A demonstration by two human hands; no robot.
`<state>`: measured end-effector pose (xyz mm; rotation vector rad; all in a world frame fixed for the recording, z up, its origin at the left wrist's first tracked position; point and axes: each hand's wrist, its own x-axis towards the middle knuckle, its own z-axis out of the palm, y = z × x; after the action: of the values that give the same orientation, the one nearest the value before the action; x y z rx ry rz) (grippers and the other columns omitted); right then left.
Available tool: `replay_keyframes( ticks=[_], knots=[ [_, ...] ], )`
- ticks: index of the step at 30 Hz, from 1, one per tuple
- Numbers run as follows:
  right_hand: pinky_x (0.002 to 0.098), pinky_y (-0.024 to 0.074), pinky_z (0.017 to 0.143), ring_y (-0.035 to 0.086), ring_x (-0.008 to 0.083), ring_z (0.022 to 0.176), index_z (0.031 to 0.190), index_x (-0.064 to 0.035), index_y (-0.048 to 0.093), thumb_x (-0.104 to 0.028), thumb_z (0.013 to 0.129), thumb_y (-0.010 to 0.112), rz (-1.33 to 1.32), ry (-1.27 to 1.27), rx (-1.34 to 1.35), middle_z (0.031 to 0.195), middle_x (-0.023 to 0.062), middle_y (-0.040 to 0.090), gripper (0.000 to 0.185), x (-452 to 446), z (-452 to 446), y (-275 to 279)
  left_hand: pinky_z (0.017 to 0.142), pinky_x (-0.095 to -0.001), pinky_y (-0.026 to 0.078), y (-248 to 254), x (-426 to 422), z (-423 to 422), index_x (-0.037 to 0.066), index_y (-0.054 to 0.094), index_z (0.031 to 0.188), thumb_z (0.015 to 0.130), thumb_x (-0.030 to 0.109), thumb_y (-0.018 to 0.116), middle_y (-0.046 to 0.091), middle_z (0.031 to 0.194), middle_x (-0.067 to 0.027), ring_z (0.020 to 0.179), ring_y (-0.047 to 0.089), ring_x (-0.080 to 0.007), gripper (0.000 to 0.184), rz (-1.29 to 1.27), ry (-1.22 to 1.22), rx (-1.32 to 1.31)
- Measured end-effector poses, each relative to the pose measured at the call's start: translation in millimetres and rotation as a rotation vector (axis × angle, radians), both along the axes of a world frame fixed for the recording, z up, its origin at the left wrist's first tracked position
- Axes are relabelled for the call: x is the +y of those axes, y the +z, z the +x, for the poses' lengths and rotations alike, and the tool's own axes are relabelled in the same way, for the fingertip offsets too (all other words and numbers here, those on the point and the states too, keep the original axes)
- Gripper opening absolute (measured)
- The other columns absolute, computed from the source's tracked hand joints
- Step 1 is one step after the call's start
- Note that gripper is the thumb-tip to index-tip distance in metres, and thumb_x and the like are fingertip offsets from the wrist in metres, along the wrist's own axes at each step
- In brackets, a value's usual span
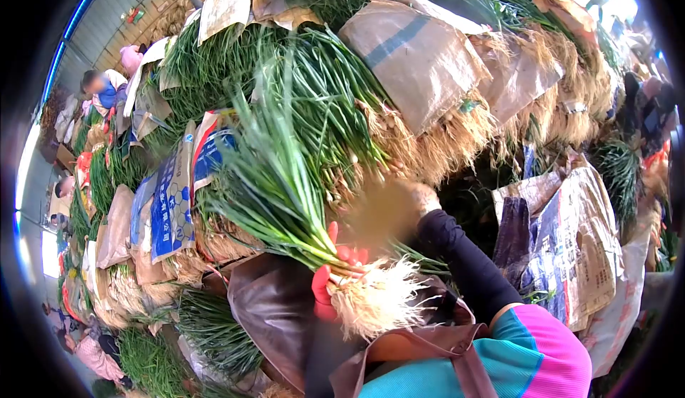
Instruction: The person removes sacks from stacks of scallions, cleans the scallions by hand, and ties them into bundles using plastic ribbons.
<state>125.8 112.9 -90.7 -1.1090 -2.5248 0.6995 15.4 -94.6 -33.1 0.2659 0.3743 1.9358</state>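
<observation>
Onions [308,239] (one bunch) are clasped in the left hand [324,298]; the blurred right hand's [424,202] grip is unclear.

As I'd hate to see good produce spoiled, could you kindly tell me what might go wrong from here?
The red-gloved left hand grips the bunch of green onions near its root end, so the long leaves, fanning out beyond the grip, could bend or tangle with the piled onions behind. The shaggy roots spread in front of the brown apron and might snag on it.
</observation>
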Motion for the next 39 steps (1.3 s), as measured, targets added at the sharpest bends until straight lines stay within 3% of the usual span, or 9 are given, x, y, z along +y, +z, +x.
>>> replay_keyframes(
  ticks=[7, 9, 11, 15, 17, 20, 22, 28, 39],
  knots=[
    [0.0418, 0.0498, 0.061, 0.064, 0.0327, 0.069, 0.080, -0.0085, 0.064, -0.017, 0.077, 0.056, 0.153, -0.171, -0.186, 0.072, 0.0146, 0.063, 0.012, 53, -68, 16, 0.110, -0.0464, 0.022, -13, -5, -3, 0.007, 0.042, 0.127, 0.080, 0.034, 0.056, 0.053, 0.099, -0.0013, 0.097, 0.051, -0.0235, 0.056, 0.091, -0.068, 0.010],
    [0.0413, 0.0499, 0.062, 0.063, 0.0325, 0.069, 0.080, -0.0079, 0.064, -0.018, 0.078, 0.056, 0.104, -0.040, -0.075, 0.071, 0.0149, 0.063, 0.013, 27, -57, 43, 0.108, -0.0473, 0.025, -15, -9, -9, 0.007, 0.038, 0.132, 0.081, 0.035, 0.055, 0.053, 0.117, -0.0114, 0.106, 0.051, -0.0293, 0.060, -0.050, -0.122, 0.108],
    [0.0410, 0.0498, 0.063, 0.063, 0.0326, 0.068, 0.080, -0.0070, 0.063, -0.021, 0.079, 0.057, 0.033, 0.112, 0.165, 0.070, 0.0159, 0.062, 0.015, -9, -41, 59, 0.088, -0.0484, 0.047, -49, -20, -20, -0.014, 0.041, 0.123, 0.082, 0.040, 0.052, 0.050, 0.116, -0.0345, 0.103, 0.055, -0.0412, 0.069, -0.292, -0.261, 0.041],
    [0.0375, 0.0493, 0.065, 0.062, 0.0297, 0.068, 0.091, -0.0054, 0.063, -0.030, 0.085, 0.057, 0.011, 0.308, 0.393, 0.072, 0.0153, 0.062, 0.026, -53, -27, 12, 0.087, -0.0411, 0.049, -8, -5, -17, -0.016, 0.053, 0.106, 0.085, 0.036, 0.051, 0.058, 0.106, -0.0290, 0.097, 0.061, -0.0334, 0.057, -0.393, -0.366, 0.186],
    [0.0340, 0.0491, 0.066, 0.063, 0.0268, 0.068, 0.101, -0.0050, 0.063, -0.033, 0.088, 0.056, -0.092, 0.258, 0.462, 0.074, 0.0137, 0.063, 0.032, -44, -32, -7, 0.091, -0.0437, 0.045, -18, -6, -16, -0.005, 0.047, 0.118, 0.082, 0.035, 0.054, 0.053, 0.117, -0.0241, 0.104, 0.056, -0.0328, 0.054, -0.318, -0.316, 0.144],
    [0.0311, 0.0498, 0.070, 0.061, 0.0198, 0.080, 0.111, -0.0061, 0.059, -0.038, 0.090, 0.053, -1.070, 0.373, 0.599, 0.095, 0.0093, 0.064, 0.038, -44, -55, -1, 0.096, -0.0454, 0.039, -11, -8, -2, 0.005, 0.045, 0.125, 0.080, 0.037, 0.055, 0.046, 0.129, -0.0185, 0.110, 0.049, -0.0296, 0.057, -0.168, -0.231, 0.026],
    [0.0303, 0.0500, 0.070, 0.061, 0.0178, 0.083, 0.113, -0.0067, 0.057, -0.038, 0.090, 0.052, -1.337, 0.371, 0.635, 0.101, 0.0079, 0.064, 0.039, -55, -70, 5, 0.095, -0.0452, 0.038, -7, -6, -2, 0.009, 0.045, 0.128, 0.079, 0.039, 0.055, 0.044, 0.132, -0.0166, 0.109, 0.047, -0.0282, 0.058, -0.035, -0.205, 0.018],
    [0.0320, 0.0497, 0.065, 0.061, 0.0197, 0.077, 0.108, -0.0080, 0.058, -0.032, 0.088, 0.053, -0.939, 0.236, 0.641, 0.094, 0.0086, 0.063, 0.032, -87, -80, 14, 0.090, -0.0452, 0.039, -15, -12, -2, 0.017, 0.019, 0.144, 0.085, 0.041, 0.051, 0.024, 0.146, -0.0192, 0.101, 0.050, -0.0255, 0.071, 0.192, -0.130, -0.056],
    [0.0349, 0.0493, 0.056, 0.062, 0.0232, 0.066, 0.098, -0.0104, 0.058, -0.020, 0.083, 0.053, -0.496, 0.117, 0.462, 0.081, 0.0098, 0.062, 0.019, -79, -72, 27, 0.107, -0.0491, 0.028, -29, -12, -7, 0.012, 0.023, 0.142, 0.077, 0.034, 0.056, 0.048, 0.128, -0.0104, 0.114, 0.049, -0.0278, 0.076, -0.022, 0.004, -0.111]
  ],
)
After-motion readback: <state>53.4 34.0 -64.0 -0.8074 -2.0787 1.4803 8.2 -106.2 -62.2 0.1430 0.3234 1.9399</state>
